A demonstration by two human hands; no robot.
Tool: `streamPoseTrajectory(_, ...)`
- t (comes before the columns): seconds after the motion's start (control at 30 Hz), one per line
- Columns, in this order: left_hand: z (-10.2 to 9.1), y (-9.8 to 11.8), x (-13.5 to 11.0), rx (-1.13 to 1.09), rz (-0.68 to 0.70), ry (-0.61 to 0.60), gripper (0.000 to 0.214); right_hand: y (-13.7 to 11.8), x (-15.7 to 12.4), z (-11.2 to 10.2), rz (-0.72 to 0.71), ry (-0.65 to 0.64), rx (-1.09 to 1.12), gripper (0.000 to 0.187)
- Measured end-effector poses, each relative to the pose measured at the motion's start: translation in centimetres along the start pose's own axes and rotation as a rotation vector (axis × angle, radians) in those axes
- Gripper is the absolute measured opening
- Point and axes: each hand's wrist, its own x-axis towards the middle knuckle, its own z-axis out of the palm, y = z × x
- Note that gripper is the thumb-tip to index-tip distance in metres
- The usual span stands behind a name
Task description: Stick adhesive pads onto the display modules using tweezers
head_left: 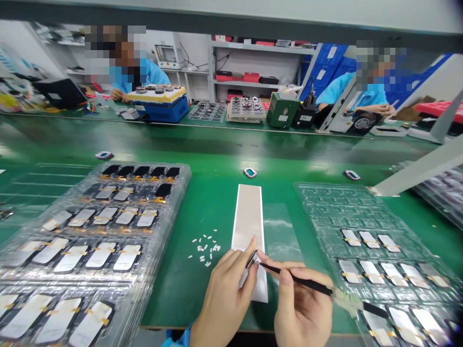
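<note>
The left hand [224,301] and right hand [302,308] work at the near edge of the green tabletop [173,299], in a lane of green between two clear plastic trays. The left tray [173,193] rises just beyond the left hand, with rows of dark and silver-backed flat panels [126,255] in its pockets. The right tray [318,207] sits just beside the right hand, whose tool end reaches over the tray's corner. Its near pockets hold silver panels with yellow tape tabs [369,272], and its far pockets show bare plastic.

The left grip is closed, pinching a small dark part [251,259] between thumb and fingers; it is too small to make out in detail. The right grip is closed on black tweezers [296,275], whose tips touch that part.

Directly under the hands lies a long pale grey strip [249,217] with white edges, its near end passing beneath the left hand's fingers. A clear film [281,231] lies just to its right, and a scatter of tiny white bits [204,246] lies to its left. Farther up the green surface sit three small pink-rimmed pieces, one of them [249,172] straight ahead of the strip.
</note>
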Motion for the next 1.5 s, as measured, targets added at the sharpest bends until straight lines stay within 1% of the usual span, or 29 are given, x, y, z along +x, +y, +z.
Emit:
streamPoseTrajectory(0.17, 0.0, 0.0, -0.1, -0.031, -0.026, -0.022, 0.048, 0.2, 0.1, 0.1, 0.005, 0.02, -0.017, 0.017)
streamPoseTrajectory(0.37, -0.5, 0.5, -0.1, -0.085, -0.095, -0.086, 0.05, 0.3, 0.2, 0.0, 0.071, -0.025, 0.037, 0.016)
streamPoseTrajectory(0.43, -0.5, 0.7, -0.1, -0.11, -0.118, -0.103, 0.051, 0.2, 0.0, 0.2, 0.061, -0.013, 0.054, 0.016)
streamPoseTrajectory(0.53, -0.6, 0.9, 0.0, -0.129, -0.146, -0.104, 0.051, 0.0, -0.3, 0.7, 0.019, 0.039, 0.066, 0.017)
streamPoseTrajectory(0.6, -0.6, 0.9, 0.0, -0.125, -0.154, -0.103, 0.051, -0.1, -0.5, 0.9, -0.005, 0.047, 0.069, 0.018)
streamPoseTrajectory(0.73, -0.7, 1.0, -0.2, -0.107, -0.156, -0.113, 0.052, 0.1, -0.6, 1.1, -0.036, 0.044, 0.042, 0.021)
streamPoseTrajectory(0.9, -0.9, 1.0, -0.5, -0.099, -0.114, -0.121, 0.055, 0.3, -0.5, 1.0, -0.09, 0.023, -0.009, 0.023)
streamPoseTrajectory(1.3, -1.0, 1.1, -0.4, -0.125, -0.12, -0.118, 0.055, 0.4, -0.4, 0.9, -0.07, 0.022, -0.007, 0.024)
streamPoseTrajectory(1.5, -1.1, 1.1, -0.3, -0.143, -0.152, -0.128, 0.054, 0.5, -0.4, 0.7, -0.083, 0.015, -0.02, 0.024)
